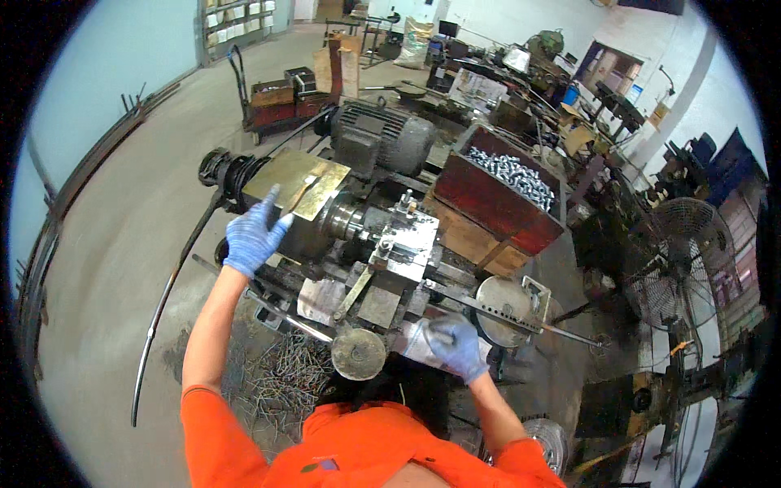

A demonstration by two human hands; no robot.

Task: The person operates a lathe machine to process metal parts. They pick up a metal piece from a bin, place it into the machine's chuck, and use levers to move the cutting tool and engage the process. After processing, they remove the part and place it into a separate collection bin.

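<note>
My left hand point(255, 236), in a blue knit glove, is at the left end of a greasy lathe-like machine. Its index finger and thumb are stretched apart beside the edge of a yellowish metal cover plate point(286, 172); whether they touch it I cannot tell. A brown strip point(305, 193) lies on that plate. To the right of the plate are the machine's chuck point(346, 221) and a shiny tool block point(411, 244). My right hand point(458, 346), also gloved in blue, is over a pale tray-like surface point(419, 346) at the machine's near side. Motion smears its fingers.
Behind the machine stands a motor point(382, 134). A red bin point(492, 199) of small shiny metal parts rests at the back right. Metal scrap point(285, 374) covers the floor near me. A round-topped stand point(358, 354) is close in front, and a fan point(679, 252) stands far right.
</note>
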